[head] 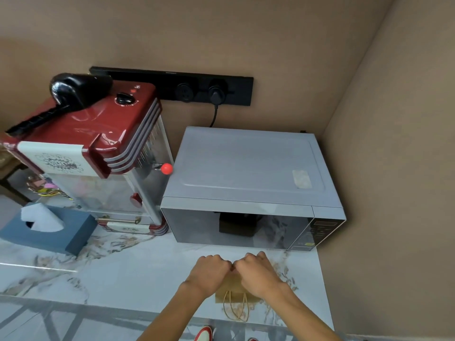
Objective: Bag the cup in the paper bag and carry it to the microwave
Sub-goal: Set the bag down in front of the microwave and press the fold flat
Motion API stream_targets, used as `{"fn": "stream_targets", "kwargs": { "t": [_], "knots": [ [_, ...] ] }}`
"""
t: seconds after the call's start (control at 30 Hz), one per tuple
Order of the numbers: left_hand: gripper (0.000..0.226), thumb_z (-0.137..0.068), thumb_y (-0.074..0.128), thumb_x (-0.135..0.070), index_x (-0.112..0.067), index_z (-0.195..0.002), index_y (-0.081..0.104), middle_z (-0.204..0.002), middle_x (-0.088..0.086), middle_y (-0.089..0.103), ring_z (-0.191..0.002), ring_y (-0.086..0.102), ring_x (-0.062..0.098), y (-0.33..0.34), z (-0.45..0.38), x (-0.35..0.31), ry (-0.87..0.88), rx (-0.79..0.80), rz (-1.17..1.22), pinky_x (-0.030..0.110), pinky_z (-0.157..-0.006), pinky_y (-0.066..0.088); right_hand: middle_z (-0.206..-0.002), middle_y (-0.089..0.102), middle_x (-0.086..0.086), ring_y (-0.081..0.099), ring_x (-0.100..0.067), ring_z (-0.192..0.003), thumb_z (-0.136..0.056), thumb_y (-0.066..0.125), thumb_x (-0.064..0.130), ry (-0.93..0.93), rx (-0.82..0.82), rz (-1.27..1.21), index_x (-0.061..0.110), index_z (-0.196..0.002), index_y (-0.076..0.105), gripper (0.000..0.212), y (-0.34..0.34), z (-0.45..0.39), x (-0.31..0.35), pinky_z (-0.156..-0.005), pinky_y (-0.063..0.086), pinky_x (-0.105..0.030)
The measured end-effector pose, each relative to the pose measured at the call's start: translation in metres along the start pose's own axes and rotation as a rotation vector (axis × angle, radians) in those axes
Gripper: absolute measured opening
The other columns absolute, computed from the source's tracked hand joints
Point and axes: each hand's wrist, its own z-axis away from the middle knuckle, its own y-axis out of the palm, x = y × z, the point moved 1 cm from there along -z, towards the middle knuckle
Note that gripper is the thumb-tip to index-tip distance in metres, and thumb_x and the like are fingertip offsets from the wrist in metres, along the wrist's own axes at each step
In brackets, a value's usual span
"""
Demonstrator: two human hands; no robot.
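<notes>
Head view showed left hand (209,271) and right hand (258,273), fingers clenched on the paper bag (232,291), flat on the near tabletop (123,271) before the microwave (248,180). Cup unseen; opening the bag probably came next.

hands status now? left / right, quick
Left hand: closed, gripping the top edge of the paper bag lying on the counter.
Right hand: closed, gripping the same edge beside the left.
</notes>
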Motion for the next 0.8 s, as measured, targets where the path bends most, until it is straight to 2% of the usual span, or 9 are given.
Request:
{"fn": "stream_targets", "kwargs": {
  "t": [0.23, 0.37, 0.43, 0.5, 0.6, 0.67, 0.8],
  "knots": [
    [0.028, -0.093, 0.046, 0.0, -0.014, -0.11, 0.064, -0.108, 0.014, 0.07, -0.101, 0.065, 0.036, 0.006, -0.004, -0.005, -0.018, -0.029, -0.074, 0.042, -0.084, 0.047, -0.078, 0.072, -0.008, 0.064, -0.029, -0.079, -0.08, 0.046, -0.001, -0.066, -0.068, 0.153, 0.017, -0.087, 0.068, 0.029, -0.002, 0.005, 0.002, -0.089, 0.033, -0.043],
    [0.026, -0.096, 0.046, -0.007, -0.019, -0.111, 0.064, -0.107, 0.011, 0.072, -0.101, 0.065, 0.035, 0.012, -0.004, -0.003, -0.029, -0.073, -0.047, 0.04, -0.084, 0.045, -0.076, 0.073, -0.002, 0.066, -0.027, -0.077, -0.086, 0.048, 0.003, -0.092, -0.084, 0.18, 0.026, -0.101, 0.07, 0.036, -0.002, 0.005, -0.007, -0.087, 0.032, -0.04],
    [0.027, -0.095, 0.044, -0.007, -0.019, -0.108, 0.065, -0.105, 0.01, 0.073, -0.099, 0.065, 0.035, 0.013, -0.004, -0.001, -0.035, -0.077, -0.038, 0.039, -0.081, 0.042, -0.063, 0.063, 0.001, 0.06, -0.028, -0.067, -0.087, 0.049, 0.001, -0.117, -0.083, 0.184, 0.038, -0.11, 0.069, 0.047, -0.006, 0.005, -0.013, -0.085, 0.034, -0.038],
    [0.026, -0.095, 0.042, -0.011, -0.018, -0.104, 0.065, -0.104, 0.01, 0.073, -0.097, 0.065, 0.035, 0.015, -0.004, -0.003, -0.034, -0.08, -0.029, 0.038, -0.078, 0.039, -0.056, 0.052, 0.001, 0.056, -0.029, -0.063, -0.088, 0.05, 0.002, -0.146, -0.072, 0.183, 0.041, -0.111, 0.07, 0.05, -0.01, 0.005, -0.013, -0.084, 0.038, -0.04],
    [0.025, -0.094, 0.041, -0.016, -0.02, -0.101, 0.065, -0.103, 0.008, 0.073, -0.095, 0.066, 0.034, 0.014, -0.006, -0.004, -0.025, -0.108, -0.009, 0.037, -0.073, 0.033, -0.072, 0.07, -0.007, 0.066, -0.032, -0.075, -0.09, 0.051, 0.007, -0.141, -0.063, 0.17, 0.027, -0.102, 0.074, 0.033, -0.011, 0.004, -0.011, -0.087, 0.042, -0.042],
    [0.025, -0.096, 0.042, -0.017, -0.022, -0.103, 0.066, -0.102, 0.007, 0.074, -0.095, 0.066, 0.034, 0.012, -0.006, 0.0, -0.022, -0.127, -0.016, 0.036, -0.073, 0.032, -0.082, 0.074, -0.012, 0.066, -0.034, -0.079, -0.091, 0.052, 0.005, -0.131, -0.06, 0.171, 0.017, -0.099, 0.072, 0.025, -0.01, 0.003, -0.015, -0.089, 0.042, -0.043],
    [0.026, -0.103, 0.041, -0.027, -0.025, -0.107, 0.066, -0.1, 0.005, 0.075, -0.094, 0.067, 0.033, 0.013, -0.002, 0.003, -0.024, -0.169, -0.028, 0.035, -0.071, 0.031, -0.089, 0.074, -0.011, 0.062, -0.033, -0.076, -0.083, 0.051, -0.007, -0.138, -0.062, 0.184, 0.009, -0.105, 0.065, 0.031, -0.003, 0.007, -0.023, -0.088, 0.037, -0.041]
  ]
}}
